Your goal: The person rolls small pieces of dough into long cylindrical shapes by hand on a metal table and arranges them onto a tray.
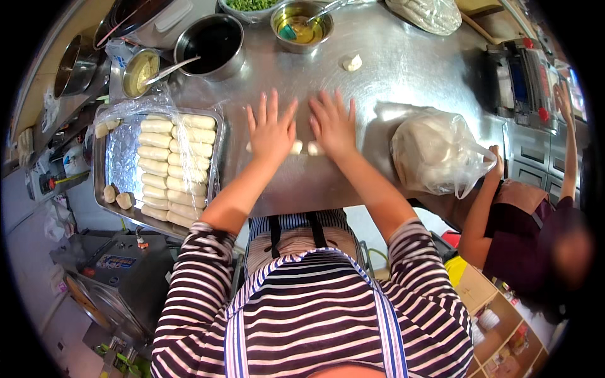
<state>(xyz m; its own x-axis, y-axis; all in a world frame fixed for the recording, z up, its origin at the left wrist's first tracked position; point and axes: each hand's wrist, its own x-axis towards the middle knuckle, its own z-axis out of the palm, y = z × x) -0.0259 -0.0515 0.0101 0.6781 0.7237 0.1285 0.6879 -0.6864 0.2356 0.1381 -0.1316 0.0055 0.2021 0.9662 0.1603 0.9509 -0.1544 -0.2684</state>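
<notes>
Both palms face down over dough on the stainless steel table [307, 189]. My left hand [272, 130] covers one piece of dough [296, 147], whose ends show on both sides. Another piece of dough [315, 148] shows at the thumb side of my right hand [334, 127], which hides the rest. The fingers of both hands are extended and partly spread. Left of my hands, a metal tray [218, 156] holds rows of dough rolls [156, 139], partly under clear plastic film. A small lump of dough [352, 63] lies beyond my right hand.
Dough in a plastic bag [425, 151] sits at the right. Along the far side stand a pot of dark liquid [212, 45], a bowl of yellow oil [302, 30] and a bowl of pale paste [142, 71]. Near a machine [524, 85], a co-worker's hand [494, 160] is beside the bag.
</notes>
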